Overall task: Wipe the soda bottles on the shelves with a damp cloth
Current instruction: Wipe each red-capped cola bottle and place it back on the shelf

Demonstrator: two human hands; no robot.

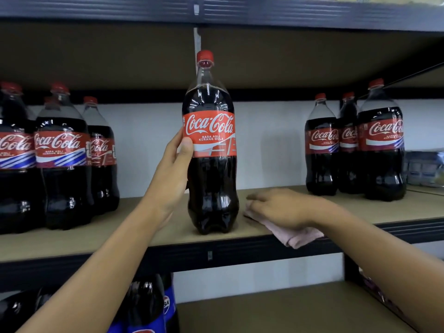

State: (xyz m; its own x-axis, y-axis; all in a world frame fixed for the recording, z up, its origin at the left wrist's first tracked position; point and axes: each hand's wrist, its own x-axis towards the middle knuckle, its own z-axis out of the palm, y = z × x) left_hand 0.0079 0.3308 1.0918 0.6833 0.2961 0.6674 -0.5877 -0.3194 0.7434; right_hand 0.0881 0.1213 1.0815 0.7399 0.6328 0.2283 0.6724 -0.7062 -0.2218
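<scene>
1. Left hand [174, 171], arm stretched upward, curls thumb and fingers round the glossy red label of the upright cola bottle [212, 183].
2. Right hand [281, 207] lies flat, fingers straight, on a soft pink cloth [299, 236] on the matte board shelf [372, 209], just beside the bottle.

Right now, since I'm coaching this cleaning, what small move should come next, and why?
The left hand grips the upright Coca-Cola bottle; the right hand rests on the pink cloth, flat on the shelf beside it. Probably bring the cloth up to the bottle's side next.
</scene>
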